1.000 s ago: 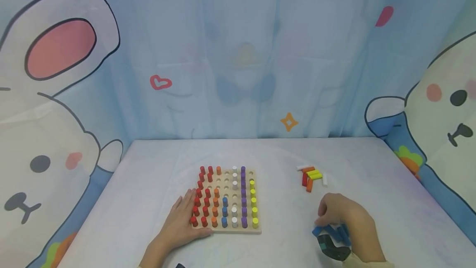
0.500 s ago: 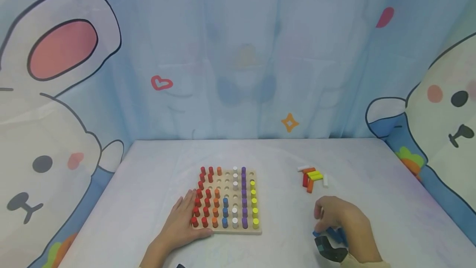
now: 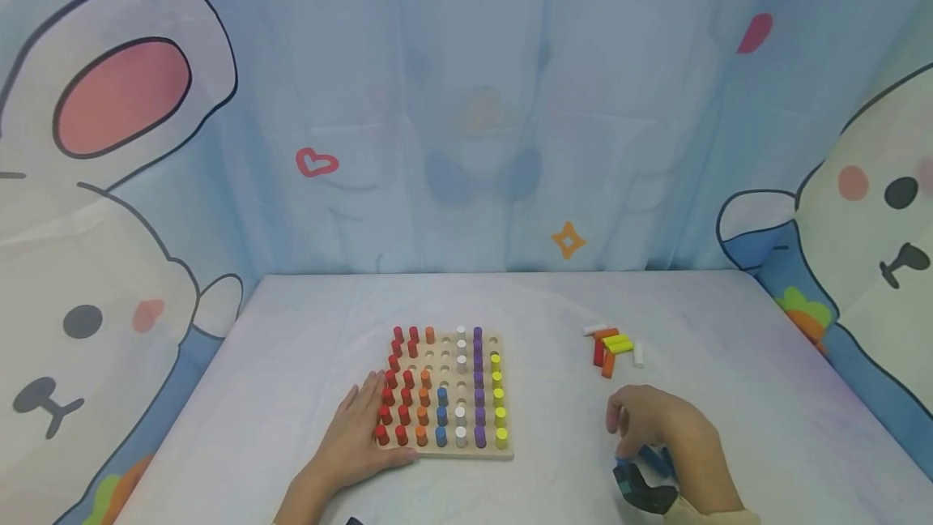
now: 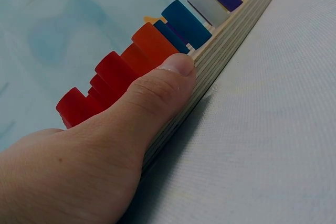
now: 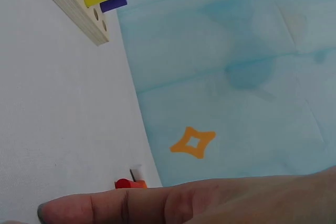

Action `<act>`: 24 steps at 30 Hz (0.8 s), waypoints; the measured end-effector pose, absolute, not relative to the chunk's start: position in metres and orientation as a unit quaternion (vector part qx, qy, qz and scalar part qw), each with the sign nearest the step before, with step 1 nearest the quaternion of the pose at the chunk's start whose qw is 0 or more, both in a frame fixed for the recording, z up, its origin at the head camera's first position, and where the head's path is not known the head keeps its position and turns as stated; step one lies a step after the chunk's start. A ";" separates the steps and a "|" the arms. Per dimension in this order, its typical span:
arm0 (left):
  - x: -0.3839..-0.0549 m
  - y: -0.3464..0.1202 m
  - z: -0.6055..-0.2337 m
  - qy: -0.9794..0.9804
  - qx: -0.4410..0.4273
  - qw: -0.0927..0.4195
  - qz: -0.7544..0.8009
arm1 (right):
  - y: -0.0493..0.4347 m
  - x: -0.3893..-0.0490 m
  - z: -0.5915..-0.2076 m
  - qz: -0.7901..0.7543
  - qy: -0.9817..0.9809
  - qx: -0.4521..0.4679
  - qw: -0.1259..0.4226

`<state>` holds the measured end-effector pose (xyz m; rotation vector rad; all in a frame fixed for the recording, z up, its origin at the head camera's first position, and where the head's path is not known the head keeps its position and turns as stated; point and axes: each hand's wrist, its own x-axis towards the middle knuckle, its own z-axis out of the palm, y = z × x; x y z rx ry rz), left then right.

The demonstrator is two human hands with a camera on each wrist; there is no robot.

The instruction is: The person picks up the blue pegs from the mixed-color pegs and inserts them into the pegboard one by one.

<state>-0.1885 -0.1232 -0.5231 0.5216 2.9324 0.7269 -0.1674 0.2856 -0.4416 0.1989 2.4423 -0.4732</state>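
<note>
A wooden pegboard [image 3: 503,452] stands on the white table, its columns of red, orange, blue, white, purple and yellow pegs partly filled. My left hand [image 3: 353,436] rests against its near left corner, fingers straight along the left side. In the left wrist view the thumb [image 4: 157,90] lies along the front edge beside the red and orange pegs. My right hand [image 3: 659,420] hovers with bent fingers over loose blue pegs [image 3: 656,460], partly hidden beneath it. In the right wrist view the index finger [image 5: 105,208] reaches left; whether a peg is between finger and thumb is hidden.
A small pile of loose pegs, red, orange, yellow and white, includes a yellow peg [image 3: 618,345] and lies beyond the right hand. A black wrist camera [image 3: 645,492] sits at the right wrist. Behind the table hangs a blue cartoon curtain [image 3: 466,104].
My right hand has shifted slightly left and away from the body over the blue pegs. The left hand and the pegboard keep their places.
</note>
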 end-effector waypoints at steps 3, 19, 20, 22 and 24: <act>-0.189 -0.123 -0.523 0.956 0.170 0.038 0.236 | 0.285 -0.168 -0.443 -0.180 0.930 0.074 0.312; -0.189 -0.123 -0.522 0.956 0.171 0.039 0.235 | 0.279 -0.167 -0.445 -0.193 0.940 0.048 0.276; -0.188 -0.123 -0.522 0.956 0.172 0.038 0.236 | 0.279 -0.168 -0.446 -0.193 0.941 0.049 0.273; -0.188 -0.123 -0.522 0.955 0.173 0.036 0.236 | 0.279 -0.169 -0.448 -0.193 0.943 0.049 0.268; -0.188 -0.123 -0.522 0.955 0.175 0.033 0.237 | 0.279 -0.171 -0.450 -0.197 0.946 0.041 0.254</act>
